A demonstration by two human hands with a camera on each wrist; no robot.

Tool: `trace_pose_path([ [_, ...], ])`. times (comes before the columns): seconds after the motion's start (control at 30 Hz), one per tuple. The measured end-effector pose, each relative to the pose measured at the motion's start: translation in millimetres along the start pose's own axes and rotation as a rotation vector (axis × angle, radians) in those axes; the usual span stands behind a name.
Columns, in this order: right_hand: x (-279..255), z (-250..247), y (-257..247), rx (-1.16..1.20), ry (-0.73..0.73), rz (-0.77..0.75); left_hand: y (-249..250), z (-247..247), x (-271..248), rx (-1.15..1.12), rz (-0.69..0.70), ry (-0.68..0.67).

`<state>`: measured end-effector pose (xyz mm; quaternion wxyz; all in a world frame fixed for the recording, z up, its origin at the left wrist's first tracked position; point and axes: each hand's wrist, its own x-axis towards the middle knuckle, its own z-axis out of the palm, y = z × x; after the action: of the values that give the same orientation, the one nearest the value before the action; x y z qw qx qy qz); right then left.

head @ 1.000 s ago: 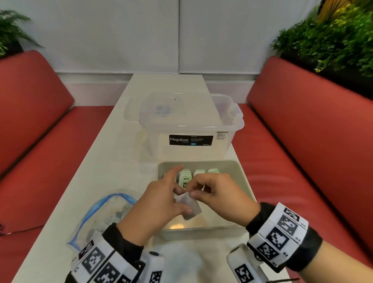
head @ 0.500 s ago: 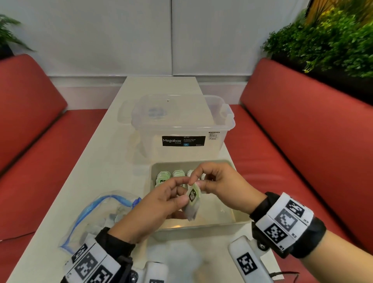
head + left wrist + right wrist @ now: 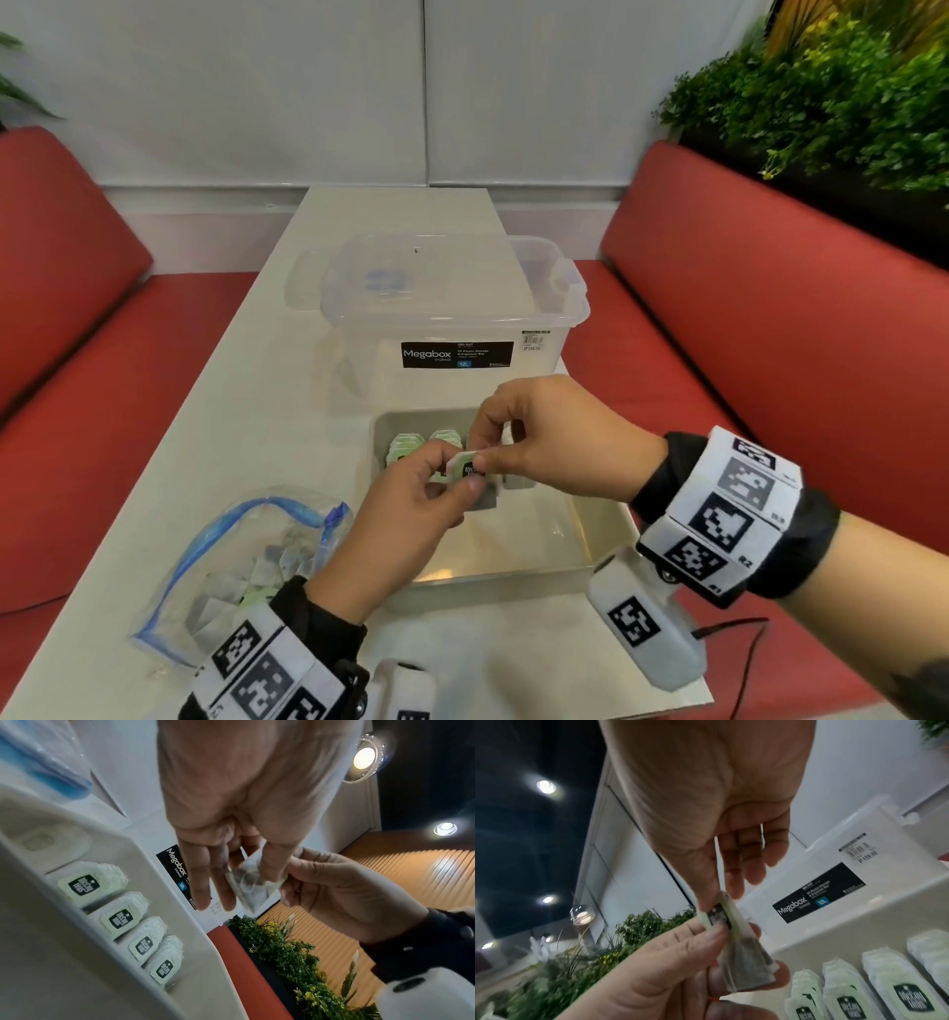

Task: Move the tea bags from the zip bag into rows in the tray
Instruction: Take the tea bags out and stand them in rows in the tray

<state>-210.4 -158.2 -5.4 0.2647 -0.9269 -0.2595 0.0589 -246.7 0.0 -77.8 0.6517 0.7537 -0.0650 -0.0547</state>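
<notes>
Both hands hold one tea bag (image 3: 468,472) above the beige tray (image 3: 580,534). My left hand (image 3: 411,509) grips its pouch (image 3: 253,882) from below. My right hand (image 3: 539,442) pinches its pale green tag (image 3: 720,915) from above. Several stacks of tagged tea bags (image 3: 113,912) stand in a row along the tray's far wall (image 3: 875,981). The clear zip bag (image 3: 241,565) with a blue seal lies open on the table left of the tray, with more tea bags inside.
A clear Megabox storage box (image 3: 452,308) with its lid on stands just behind the tray. The white table (image 3: 246,411) runs between two red benches (image 3: 770,334). Plants (image 3: 821,103) sit behind the right bench. A cable (image 3: 739,663) trails at the near right edge.
The tea bag has been turned upright and lifted slightly toward the tray's far side. My right hand has shifted to pinch the tag from above.
</notes>
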Motion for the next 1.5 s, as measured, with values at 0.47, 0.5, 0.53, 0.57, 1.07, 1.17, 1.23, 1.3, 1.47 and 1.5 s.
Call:
trace_pose_path([
  [0.47,35.1,-51.4,49.2,-0.491,-0.116,0.137,-26.9,-26.3,0.2,0.593,0.207,0.158],
  [0.5,38.6,-50.0,57.6,-0.543,-0.135,0.164,-30.5,-28.2,-0.6,0.68,0.224,0.163],
  [0.53,42.4,-47.5,65.7,-0.591,-0.162,0.186,-33.7,-30.0,-1.2,0.758,0.23,0.165],
  [0.57,46.0,-44.0,72.6,-0.635,-0.189,0.202,-36.5,-31.4,-2.1,0.818,0.23,0.162],
  [1.07,85.2,7.9,108.7,-0.896,-0.373,0.255,-67.8,-36.3,-0.6,1.007,0.233,0.113],
  [1.17,89.1,11.3,107.9,-0.919,-0.39,0.25,-68.0,-36.9,0.0,1.007,0.245,0.116],
  [1.23,91.1,12.1,106.5,-0.929,-0.396,0.247,-67.9,-36.8,0.4,1.005,0.252,0.119],
  [1.3,92.1,12.2,104.8,-0.941,-0.394,0.241,-67.7,-36.6,1.1,1.001,0.257,0.125],
  [1.47,92.4,14.6,103.1,-0.96,-0.405,0.24,-68.2,-36.7,2.0,1.01,0.273,0.138],
  [1.5,92.4,15.6,103.0,-0.966,-0.413,0.241,-68.3,-36.6,2.1,1.011,0.28,0.142],
])
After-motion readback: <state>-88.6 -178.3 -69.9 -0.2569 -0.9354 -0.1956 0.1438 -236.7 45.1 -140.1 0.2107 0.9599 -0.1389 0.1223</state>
